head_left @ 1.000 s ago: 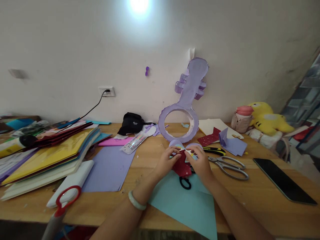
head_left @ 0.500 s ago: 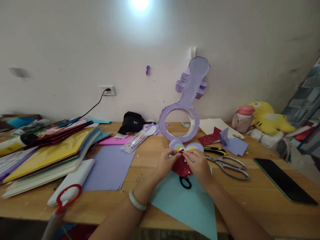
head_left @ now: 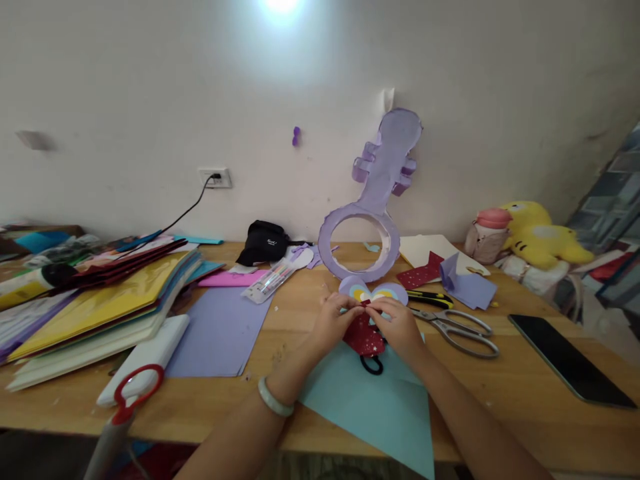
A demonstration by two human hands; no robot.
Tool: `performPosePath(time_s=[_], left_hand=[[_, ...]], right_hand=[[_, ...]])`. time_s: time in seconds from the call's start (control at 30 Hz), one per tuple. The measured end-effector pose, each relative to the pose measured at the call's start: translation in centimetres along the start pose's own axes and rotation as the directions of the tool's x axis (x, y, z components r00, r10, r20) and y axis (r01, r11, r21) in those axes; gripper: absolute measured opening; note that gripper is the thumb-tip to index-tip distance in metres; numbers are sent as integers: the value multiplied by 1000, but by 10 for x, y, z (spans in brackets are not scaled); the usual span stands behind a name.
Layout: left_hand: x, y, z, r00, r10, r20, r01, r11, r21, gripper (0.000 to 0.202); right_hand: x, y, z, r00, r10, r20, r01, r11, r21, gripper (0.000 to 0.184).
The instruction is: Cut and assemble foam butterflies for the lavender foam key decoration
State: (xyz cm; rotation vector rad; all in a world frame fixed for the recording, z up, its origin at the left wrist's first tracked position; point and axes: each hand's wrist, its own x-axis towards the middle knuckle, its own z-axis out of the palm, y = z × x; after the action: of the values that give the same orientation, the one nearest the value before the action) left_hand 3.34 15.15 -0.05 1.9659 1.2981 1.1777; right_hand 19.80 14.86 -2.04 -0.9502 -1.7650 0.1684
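Note:
Between the fingertips of my left hand (head_left: 337, 321) and my right hand (head_left: 395, 325) is a piece of dark red paper (head_left: 364, 337) with white star specks. Both hands pinch its top edge. Under it, the black handle (head_left: 373, 365) of a small tool, likely scissors, shows on a light blue sheet (head_left: 373, 407); the rest is covered. Just beyond my fingers lies a purple paper shape (head_left: 397, 291) with white, yellow and blue layers. A jade-coloured bangle (head_left: 274, 398) circles my left wrist.
Large scissors (head_left: 463, 330), a yellow-black utility knife (head_left: 430, 299) and a phone (head_left: 570, 360) lie to the right. A purple guitar-like paper form (head_left: 383, 177) leans on the wall. Purple sheets (head_left: 220, 333), a paper stack (head_left: 110, 300) and a red-ringed handle (head_left: 137, 393) are left.
My hands stay close together at nearly the same place. The red paper has tilted slightly between my fingers, and my right fingers have shifted a little. The camera view has moved slightly.

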Motion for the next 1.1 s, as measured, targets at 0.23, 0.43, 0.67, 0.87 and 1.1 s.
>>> performPosePath(time_s=[0.23, 0.43, 0.67, 0.87, 1.1], left_hand=[[-1, 6, -5, 999, -28, 36, 28, 1000, -1, 7], [3, 4, -5, 997, -45, 61, 47, 999, -27, 9], [1, 3, -2, 998, -34, 60, 34, 999, 0, 6], [3, -1, -2, 989, -135, 63, 145, 970, -196, 11], [6, -9, -1, 983, -180, 28, 179, 923, -340, 13]], right_hand=[[-1, -5, 0, 999, 41, 9, -41, 999, -19, 20], [0, -6, 1, 984, 175, 39, -178, 981, 83, 20], [1, -8, -1, 976, 207, 68, -214, 971, 110, 28], [3, -8, -2, 935, 328, 137, -343, 933, 107, 29], [3, -5, 1, 984, 168, 61, -171, 984, 45, 29]])
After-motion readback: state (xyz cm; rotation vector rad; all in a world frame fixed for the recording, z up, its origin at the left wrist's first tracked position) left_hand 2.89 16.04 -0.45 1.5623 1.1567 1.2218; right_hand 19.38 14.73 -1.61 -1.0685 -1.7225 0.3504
